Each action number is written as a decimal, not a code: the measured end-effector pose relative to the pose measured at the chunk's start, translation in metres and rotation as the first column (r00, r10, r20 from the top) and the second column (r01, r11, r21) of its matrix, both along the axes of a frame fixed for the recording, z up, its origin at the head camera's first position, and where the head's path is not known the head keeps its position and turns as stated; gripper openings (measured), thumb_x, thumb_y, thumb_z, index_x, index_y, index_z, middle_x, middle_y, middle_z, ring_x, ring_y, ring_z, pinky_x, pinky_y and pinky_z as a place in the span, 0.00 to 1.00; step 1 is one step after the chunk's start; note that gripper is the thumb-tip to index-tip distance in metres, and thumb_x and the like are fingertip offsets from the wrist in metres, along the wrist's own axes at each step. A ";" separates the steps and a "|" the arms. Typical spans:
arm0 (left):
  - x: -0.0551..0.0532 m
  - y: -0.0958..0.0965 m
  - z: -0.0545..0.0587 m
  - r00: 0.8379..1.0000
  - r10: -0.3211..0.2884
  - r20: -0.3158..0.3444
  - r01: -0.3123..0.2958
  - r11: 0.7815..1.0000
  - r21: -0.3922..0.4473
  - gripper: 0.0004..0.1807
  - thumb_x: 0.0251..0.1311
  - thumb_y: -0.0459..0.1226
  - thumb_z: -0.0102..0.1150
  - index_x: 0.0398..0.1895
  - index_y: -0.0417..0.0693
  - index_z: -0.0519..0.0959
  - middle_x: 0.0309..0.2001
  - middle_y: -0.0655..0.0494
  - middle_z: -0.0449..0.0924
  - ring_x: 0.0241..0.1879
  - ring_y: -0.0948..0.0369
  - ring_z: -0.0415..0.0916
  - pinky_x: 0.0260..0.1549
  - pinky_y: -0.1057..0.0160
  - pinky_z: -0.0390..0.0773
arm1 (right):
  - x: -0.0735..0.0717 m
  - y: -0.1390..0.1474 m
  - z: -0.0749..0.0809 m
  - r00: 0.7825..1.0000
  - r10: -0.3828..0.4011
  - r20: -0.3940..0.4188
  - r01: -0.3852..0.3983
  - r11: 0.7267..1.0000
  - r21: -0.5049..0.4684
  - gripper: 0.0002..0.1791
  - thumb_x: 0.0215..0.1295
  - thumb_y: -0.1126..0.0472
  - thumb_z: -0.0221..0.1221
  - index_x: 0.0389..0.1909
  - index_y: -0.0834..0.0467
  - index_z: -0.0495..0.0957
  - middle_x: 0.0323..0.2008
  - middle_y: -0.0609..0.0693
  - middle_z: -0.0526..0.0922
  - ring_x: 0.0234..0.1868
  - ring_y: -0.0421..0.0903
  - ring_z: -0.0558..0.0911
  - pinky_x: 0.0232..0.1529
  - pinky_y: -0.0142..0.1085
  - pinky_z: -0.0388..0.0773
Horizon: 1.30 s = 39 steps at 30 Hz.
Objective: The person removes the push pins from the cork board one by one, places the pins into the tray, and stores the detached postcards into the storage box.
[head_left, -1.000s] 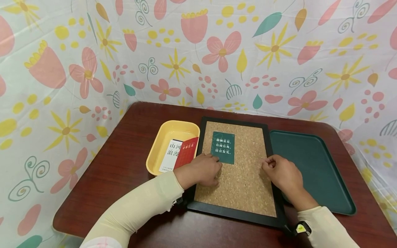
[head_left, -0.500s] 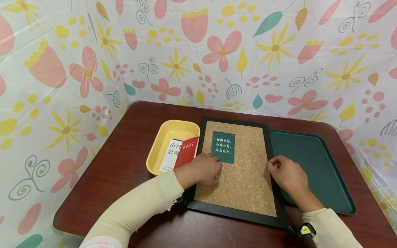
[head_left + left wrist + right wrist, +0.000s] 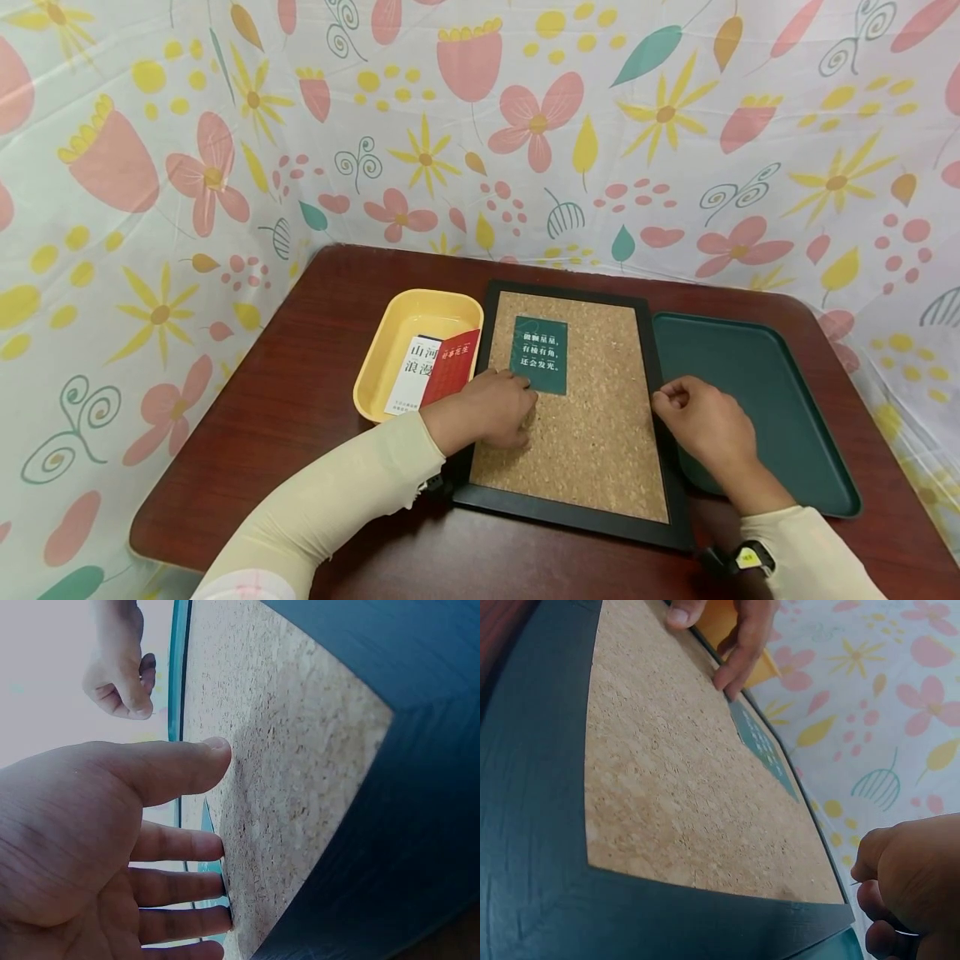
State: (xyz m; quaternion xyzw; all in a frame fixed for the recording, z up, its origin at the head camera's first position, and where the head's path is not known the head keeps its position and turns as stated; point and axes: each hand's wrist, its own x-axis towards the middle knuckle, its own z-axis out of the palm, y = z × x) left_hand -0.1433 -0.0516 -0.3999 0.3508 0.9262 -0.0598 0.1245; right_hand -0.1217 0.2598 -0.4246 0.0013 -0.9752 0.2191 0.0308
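A dark green card [image 3: 539,354] with white lettering lies on the cork board [image 3: 592,450], in its upper left part. My left hand [image 3: 501,410] rests on the board by the card's lower left corner. Its fingers are straight and touch the card's edge in the left wrist view, where the palm [image 3: 67,840] shows large. My right hand [image 3: 708,425] hovers at the board's right frame, thumb and forefinger pinched together. From those fingertips, in the right wrist view, a thin needle-like tip [image 3: 856,883] sticks out; the rest of it is hidden.
Left of the board stands a yellow tray [image 3: 367,375] holding a white card [image 3: 408,379] and a red card [image 3: 450,367]. A dark green tray [image 3: 765,400] lies on the right, partly beside the board's black frame [image 3: 570,521]. A flowered cloth [image 3: 480,167] hangs behind the table.
My right hand has moved right, from over the cork to the frame and the green tray's near side. My left hand and the green card have stayed in place.
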 end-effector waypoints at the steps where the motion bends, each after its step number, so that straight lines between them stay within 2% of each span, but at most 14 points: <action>1: 0.000 0.000 0.000 1.000 0.000 0.000 0.000 1.000 0.000 0.26 0.62 0.59 0.65 0.56 0.55 0.83 0.63 0.54 0.78 0.58 0.53 0.75 0.59 0.52 0.72 | 0.000 0.001 0.000 1.000 -0.001 0.002 0.001 1.000 0.000 0.17 0.73 0.47 0.57 0.46 0.57 0.82 0.35 0.49 0.84 0.25 0.43 0.77 0.20 0.39 0.68; 14: 0.000 0.000 0.000 1.000 -0.006 -0.003 0.006 1.000 -0.007 0.26 0.62 0.59 0.65 0.55 0.55 0.83 0.62 0.55 0.78 0.57 0.54 0.75 0.59 0.52 0.73 | 0.003 0.012 -0.001 1.000 -0.018 -0.006 0.018 1.000 0.007 0.16 0.72 0.47 0.58 0.44 0.57 0.82 0.32 0.49 0.83 0.24 0.43 0.76 0.19 0.39 0.68; 28: 0.000 0.001 0.000 1.000 -0.001 -0.003 0.001 1.000 -0.005 0.25 0.62 0.59 0.65 0.54 0.55 0.83 0.62 0.55 0.78 0.58 0.54 0.75 0.58 0.52 0.73 | 0.004 0.018 -0.003 0.999 -0.040 -0.007 0.040 0.999 0.015 0.16 0.71 0.48 0.58 0.44 0.57 0.82 0.34 0.50 0.84 0.25 0.43 0.77 0.19 0.39 0.68; 39: -0.001 0.001 -0.002 1.000 -0.003 -0.012 0.003 1.000 -0.001 0.25 0.62 0.59 0.65 0.54 0.55 0.83 0.61 0.55 0.79 0.57 0.54 0.76 0.57 0.52 0.74 | 0.006 0.022 -0.004 0.999 -0.045 0.002 0.045 0.999 0.003 0.18 0.73 0.49 0.59 0.49 0.60 0.81 0.35 0.51 0.84 0.24 0.43 0.77 0.18 0.40 0.68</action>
